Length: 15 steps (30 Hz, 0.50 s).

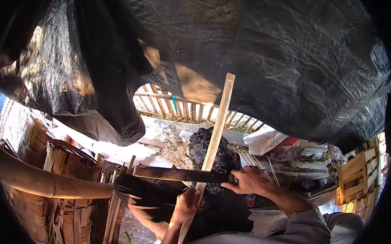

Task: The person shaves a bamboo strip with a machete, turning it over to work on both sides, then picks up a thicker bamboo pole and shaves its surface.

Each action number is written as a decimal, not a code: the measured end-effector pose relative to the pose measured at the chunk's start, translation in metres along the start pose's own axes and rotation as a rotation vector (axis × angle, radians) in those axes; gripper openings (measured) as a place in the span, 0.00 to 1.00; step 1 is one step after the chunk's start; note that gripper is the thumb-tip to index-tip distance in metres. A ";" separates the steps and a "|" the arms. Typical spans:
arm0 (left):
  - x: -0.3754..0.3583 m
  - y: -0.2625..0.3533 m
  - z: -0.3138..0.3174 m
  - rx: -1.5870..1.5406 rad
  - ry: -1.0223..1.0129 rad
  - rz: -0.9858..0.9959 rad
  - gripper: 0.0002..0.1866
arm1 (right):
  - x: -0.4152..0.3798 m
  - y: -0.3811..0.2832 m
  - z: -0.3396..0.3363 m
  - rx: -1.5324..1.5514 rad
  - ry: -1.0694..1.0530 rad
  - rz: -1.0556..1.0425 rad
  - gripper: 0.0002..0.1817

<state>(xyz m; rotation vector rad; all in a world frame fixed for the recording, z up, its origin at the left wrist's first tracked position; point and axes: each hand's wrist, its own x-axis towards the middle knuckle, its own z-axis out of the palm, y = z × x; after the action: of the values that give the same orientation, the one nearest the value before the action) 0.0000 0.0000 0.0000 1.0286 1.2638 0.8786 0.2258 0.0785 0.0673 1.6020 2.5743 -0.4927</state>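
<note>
A long pale bamboo slat stands nearly upright in front of me, its top reaching toward the black sheet overhead. My left hand grips the slat low down. My right hand is closed on the handle of a long dark blade, which lies crosswise against the slat and points left. My legs in dark cloth sit below the hands.
A black plastic sheet hangs overhead. A thick bamboo pole crosses at left above woven baskets. A slatted fence, a patterned cloth and a wooden crate stand behind.
</note>
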 end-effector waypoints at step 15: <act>0.024 -0.013 0.017 -0.223 0.004 -0.049 0.15 | 0.018 0.033 -0.001 0.137 0.217 0.100 0.28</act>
<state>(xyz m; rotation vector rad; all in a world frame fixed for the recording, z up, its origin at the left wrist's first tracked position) 0.0198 0.0158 -0.0200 0.8166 1.1600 0.9604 0.2467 0.1072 0.0563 1.9189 2.6449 -0.5235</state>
